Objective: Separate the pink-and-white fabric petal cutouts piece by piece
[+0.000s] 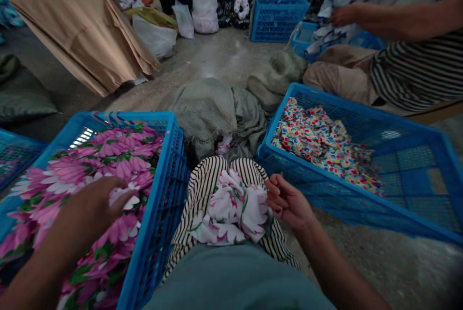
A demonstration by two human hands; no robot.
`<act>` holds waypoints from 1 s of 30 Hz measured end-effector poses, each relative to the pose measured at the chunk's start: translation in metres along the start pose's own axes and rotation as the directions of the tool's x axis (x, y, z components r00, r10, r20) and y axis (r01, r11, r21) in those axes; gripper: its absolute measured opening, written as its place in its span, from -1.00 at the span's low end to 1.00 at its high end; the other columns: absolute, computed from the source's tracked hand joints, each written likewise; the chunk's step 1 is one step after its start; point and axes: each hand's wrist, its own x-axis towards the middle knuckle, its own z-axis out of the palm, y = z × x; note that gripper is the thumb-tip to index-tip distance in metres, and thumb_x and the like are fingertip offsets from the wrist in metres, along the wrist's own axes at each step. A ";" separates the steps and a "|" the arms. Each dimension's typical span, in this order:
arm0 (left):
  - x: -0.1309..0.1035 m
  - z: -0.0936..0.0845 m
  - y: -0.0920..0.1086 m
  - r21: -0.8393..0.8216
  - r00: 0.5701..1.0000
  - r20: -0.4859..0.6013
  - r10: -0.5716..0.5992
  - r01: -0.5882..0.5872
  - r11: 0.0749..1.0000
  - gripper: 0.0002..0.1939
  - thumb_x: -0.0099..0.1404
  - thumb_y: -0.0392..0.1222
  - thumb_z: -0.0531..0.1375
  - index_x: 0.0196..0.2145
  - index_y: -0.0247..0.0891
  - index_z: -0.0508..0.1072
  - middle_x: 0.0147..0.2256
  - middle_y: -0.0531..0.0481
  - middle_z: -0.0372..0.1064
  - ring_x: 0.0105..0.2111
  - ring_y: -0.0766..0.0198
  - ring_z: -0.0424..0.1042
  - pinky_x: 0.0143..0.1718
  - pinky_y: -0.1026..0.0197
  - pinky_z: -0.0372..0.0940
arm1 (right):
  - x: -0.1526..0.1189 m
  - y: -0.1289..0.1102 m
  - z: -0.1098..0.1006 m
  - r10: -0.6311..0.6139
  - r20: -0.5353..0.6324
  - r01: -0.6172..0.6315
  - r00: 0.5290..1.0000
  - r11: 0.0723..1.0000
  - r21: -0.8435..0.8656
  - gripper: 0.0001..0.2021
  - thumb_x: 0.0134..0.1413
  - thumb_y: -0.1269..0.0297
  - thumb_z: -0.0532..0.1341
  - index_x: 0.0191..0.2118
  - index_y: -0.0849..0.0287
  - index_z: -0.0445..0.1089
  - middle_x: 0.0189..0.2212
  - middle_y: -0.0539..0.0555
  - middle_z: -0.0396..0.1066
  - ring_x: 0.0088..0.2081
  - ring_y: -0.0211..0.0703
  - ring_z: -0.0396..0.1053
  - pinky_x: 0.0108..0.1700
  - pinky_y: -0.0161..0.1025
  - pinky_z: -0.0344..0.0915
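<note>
My left hand (96, 208) is over the left blue crate (168, 155), its thumb and fingers apart, above a heap of pink and white petal-shaped fabric pieces (126, 168). Crumpled white and pink fabric (231, 208) lies on my lap, over striped cloth (202, 180). Beside its right edge is my right hand (280, 196), fingers curled and pressed together near the thumb. Whatever those fingers pinch is too small to make out.
A blue crate (325, 170) at right holds colourful printed fabric (321, 143). Grey-green sacks (213, 107) lie ahead. A person in a striped shirt (415, 74) handles cloth at upper right. Tan cloth (79, 30) drapes at upper left; another blue crate (278, 18) stands farther back.
</note>
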 end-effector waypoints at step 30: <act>-0.020 0.097 0.136 -0.912 0.938 0.260 0.229 0.161 0.376 -0.76 0.10 -0.14 0.16 -0.27 -0.27 0.30 -0.36 0.02 0.33 -0.37 0.30 0.31 -0.37 0.31 0.18 | 0.023 0.047 0.052 -0.133 -0.150 0.048 0.980 0.882 -0.468 -0.83 -0.18 0.25 0.26 -0.44 0.20 0.30 -0.62 -0.08 0.29 -0.61 -0.36 0.20 -0.53 -0.41 0.17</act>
